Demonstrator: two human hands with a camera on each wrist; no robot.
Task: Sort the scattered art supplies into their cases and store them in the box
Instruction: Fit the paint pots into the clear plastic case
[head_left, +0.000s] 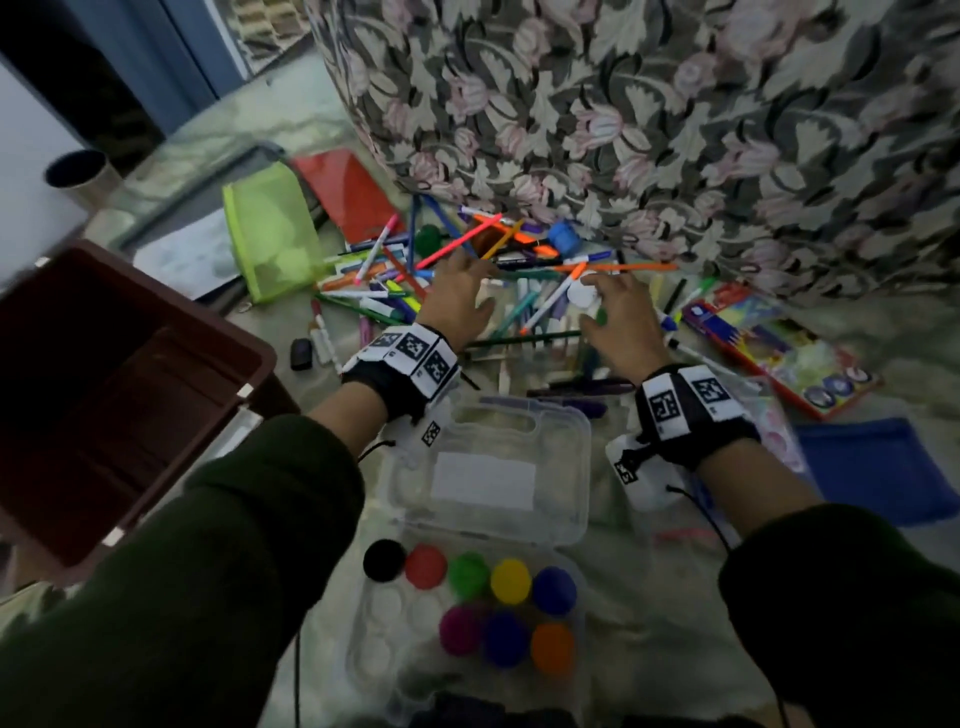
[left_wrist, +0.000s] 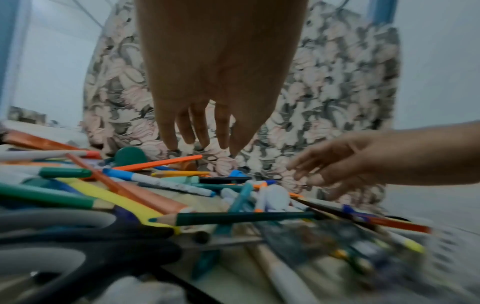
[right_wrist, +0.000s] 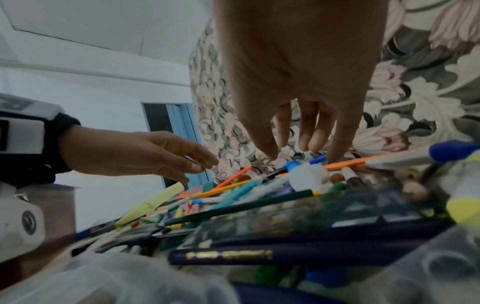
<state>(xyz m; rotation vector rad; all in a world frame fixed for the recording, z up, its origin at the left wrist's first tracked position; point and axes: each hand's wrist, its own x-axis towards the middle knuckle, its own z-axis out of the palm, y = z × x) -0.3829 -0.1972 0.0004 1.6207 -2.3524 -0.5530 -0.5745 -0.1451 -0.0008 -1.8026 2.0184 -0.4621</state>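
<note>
Head view: both hands are hovering spread, holding nothing; right hand (head_left: 621, 312) is reaching nearest the white paint pot (head_left: 582, 294), left hand (head_left: 457, 296) over the pen pile (head_left: 395, 291) at centre frame.

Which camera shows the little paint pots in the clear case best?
The head view: all eight paint pots sit in plain sight in the clear plastic case. The left wrist view misses them; the right wrist view shows only blurred green and blue blobs nearby.

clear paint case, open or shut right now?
Open. The clear paint case lies with its lid folded back flat, and the colored paint pots in its lower half sit exposed.
</note>
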